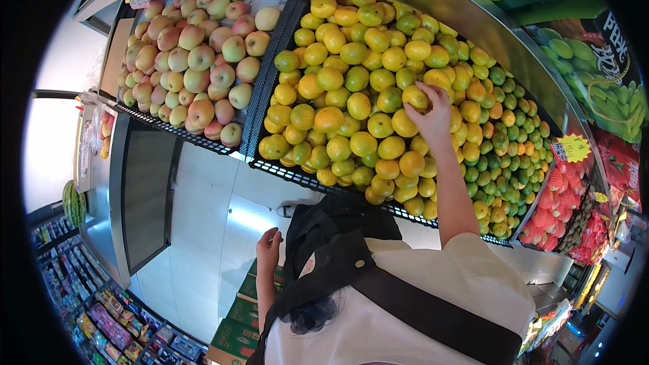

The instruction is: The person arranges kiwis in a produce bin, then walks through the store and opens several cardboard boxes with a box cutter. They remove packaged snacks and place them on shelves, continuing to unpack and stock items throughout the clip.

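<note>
My right hand reaches over a heap of yellow-green mandarins. Its thumb and fingers close around one mandarin at the top of the heap; whether it is lifted off the others I cannot tell. Low beside my body, over the floor, hangs my left hand. The fingers of that hand are loosely curled, and nothing can be seen in them. A black strap crosses my white shirt, and a black bag hangs at my front against the display's edge.
Left of a black divider lie red-and-yellow apples. Smaller green-orange citrus and fruit in red foam nets are at the right. Green cartons stand behind my left arm. A watermelon rests on a far-left counter.
</note>
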Motion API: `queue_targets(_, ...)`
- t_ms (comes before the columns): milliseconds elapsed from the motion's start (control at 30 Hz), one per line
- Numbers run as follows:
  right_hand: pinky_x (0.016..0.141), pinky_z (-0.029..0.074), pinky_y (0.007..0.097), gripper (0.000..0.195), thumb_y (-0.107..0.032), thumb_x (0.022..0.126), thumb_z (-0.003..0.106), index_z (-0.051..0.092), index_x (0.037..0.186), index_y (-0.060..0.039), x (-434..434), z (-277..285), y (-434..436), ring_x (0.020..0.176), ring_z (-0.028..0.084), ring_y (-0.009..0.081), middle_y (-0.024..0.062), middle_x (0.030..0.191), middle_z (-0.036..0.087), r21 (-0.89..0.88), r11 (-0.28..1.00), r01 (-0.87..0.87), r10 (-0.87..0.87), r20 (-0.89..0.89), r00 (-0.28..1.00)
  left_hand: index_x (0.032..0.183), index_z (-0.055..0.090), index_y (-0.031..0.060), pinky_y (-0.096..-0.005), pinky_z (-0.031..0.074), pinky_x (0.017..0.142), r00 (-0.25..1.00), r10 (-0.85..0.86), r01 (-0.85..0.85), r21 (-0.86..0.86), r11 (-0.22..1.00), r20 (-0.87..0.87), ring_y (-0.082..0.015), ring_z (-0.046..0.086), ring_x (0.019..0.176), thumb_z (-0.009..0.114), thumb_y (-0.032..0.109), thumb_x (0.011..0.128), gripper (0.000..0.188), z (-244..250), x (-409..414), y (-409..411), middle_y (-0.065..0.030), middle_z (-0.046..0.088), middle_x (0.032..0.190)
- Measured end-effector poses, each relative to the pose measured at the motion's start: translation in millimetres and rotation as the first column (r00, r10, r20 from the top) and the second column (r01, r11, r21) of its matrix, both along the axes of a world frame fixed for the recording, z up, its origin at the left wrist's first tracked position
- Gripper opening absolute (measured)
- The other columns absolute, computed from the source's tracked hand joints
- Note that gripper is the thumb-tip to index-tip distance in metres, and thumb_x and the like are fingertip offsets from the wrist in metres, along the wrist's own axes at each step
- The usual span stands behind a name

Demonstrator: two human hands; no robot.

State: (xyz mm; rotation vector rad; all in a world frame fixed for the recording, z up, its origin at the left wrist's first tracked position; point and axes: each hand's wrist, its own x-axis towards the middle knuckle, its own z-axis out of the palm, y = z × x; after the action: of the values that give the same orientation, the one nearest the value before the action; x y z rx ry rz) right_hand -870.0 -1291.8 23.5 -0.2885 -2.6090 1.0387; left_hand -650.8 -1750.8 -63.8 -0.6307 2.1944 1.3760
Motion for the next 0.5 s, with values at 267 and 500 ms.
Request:
queue_targets(267,0.101,0.036,0.0480,0.056,-0.033,0.080,0.070,0.054,0.127,-0.0073,-12.7,-6.2,-4.5,0.119,0.046,0.0359,0.0183,0.129,0.052,0.473,0.879,0.061,-0.070,0.001,0.998,0.116,0.061,-0.0024,-0.0311,0.052,0.076,0.988,0.147,-0.142,0.075,0.987,-0.054,-0.0205,0.068,0.085,0.060,0.021,0.092,0.033,-26.4,-0.6,-96.1,-0.0155,0.069,0.098)
queue_targets(500,0.103,0.038,0.0359,0.039,-0.019,0.096,0.055,0.051,0.129,0.0006,-50.4,4.6,-282.8,0.119,0.050,0.0301,0.0178,0.132,0.049,-0.020,0.909,-0.416,0.414,-0.070,0.908,0.110,0.065,0.0013,-0.0386,0.052,0.085,0.963,0.258,-0.265,-0.094,0.960,-0.080,-0.0332,0.066,0.095,0.061,0.032,0.088,0.038,-15.8,50.1,-214.4,-0.0207,0.068,0.101)
